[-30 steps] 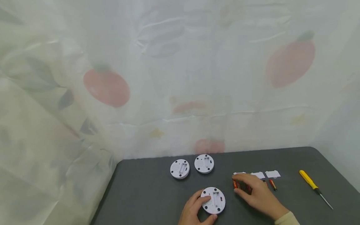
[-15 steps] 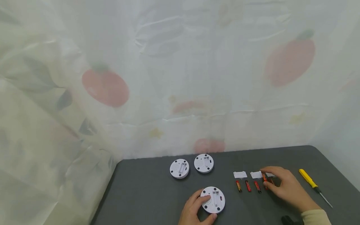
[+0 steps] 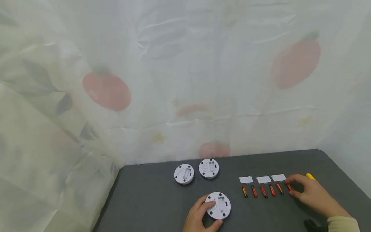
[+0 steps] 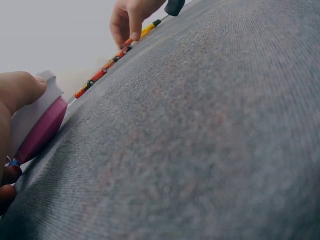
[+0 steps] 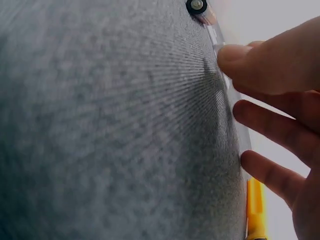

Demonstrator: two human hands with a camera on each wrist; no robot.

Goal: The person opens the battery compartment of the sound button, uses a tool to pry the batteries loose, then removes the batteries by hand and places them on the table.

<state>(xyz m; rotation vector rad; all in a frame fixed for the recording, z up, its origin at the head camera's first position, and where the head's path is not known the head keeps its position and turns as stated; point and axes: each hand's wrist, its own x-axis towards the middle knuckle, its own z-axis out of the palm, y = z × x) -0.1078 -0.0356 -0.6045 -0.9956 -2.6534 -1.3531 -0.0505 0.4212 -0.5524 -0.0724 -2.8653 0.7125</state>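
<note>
My left hand (image 3: 198, 215) holds a round white device (image 3: 214, 214) by its rim, one finger across its speckled underside. The underside faces up, with black feet and an uncovered battery compartment (image 3: 221, 205). A pink lower part (image 4: 45, 131) of the device shows in the left wrist view. My right hand (image 3: 311, 195) pinches the rightmost red battery (image 3: 289, 187) of a row between thumb and forefinger; in the right wrist view the thumb (image 5: 270, 65) hides that battery. Several other red-and-black batteries (image 3: 263, 192) lie to its left.
Three white battery covers (image 3: 263, 179) lie behind the batteries. Two more round white devices (image 3: 183, 175) (image 3: 208, 166) lie underside up near the back edge of the dark table (image 3: 150, 199). A yellow-handled screwdriver (image 3: 310, 176) is partly hidden behind the right hand.
My right hand has moved rightward along the battery row, from the left end to the right end, leaving the batteries spaced out in line. My left hand and its device have stayed in place.
</note>
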